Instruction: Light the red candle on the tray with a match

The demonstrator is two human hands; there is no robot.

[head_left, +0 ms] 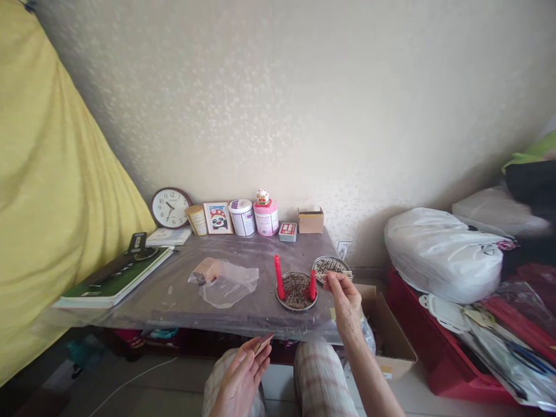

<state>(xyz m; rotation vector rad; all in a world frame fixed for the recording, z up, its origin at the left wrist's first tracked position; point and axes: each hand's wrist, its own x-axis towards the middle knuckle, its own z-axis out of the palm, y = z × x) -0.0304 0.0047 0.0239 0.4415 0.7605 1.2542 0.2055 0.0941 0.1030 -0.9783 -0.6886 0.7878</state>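
My left hand is low over my lap, fingers curled around a small brown box that looks like a matchbox. My right hand is raised at the table's right front corner, pinching a bundle of thin sticks beside a round metal dish. Just left of that hand sits another round metal dish filled with dark material. Two red candles stand in it: a tall one and a shorter one.
A plastic-covered table carries a crumpled clear bag, a green book, a wall clock, a panda picture, tins and small boxes. An open cardboard box, red crate and white bags stand right.
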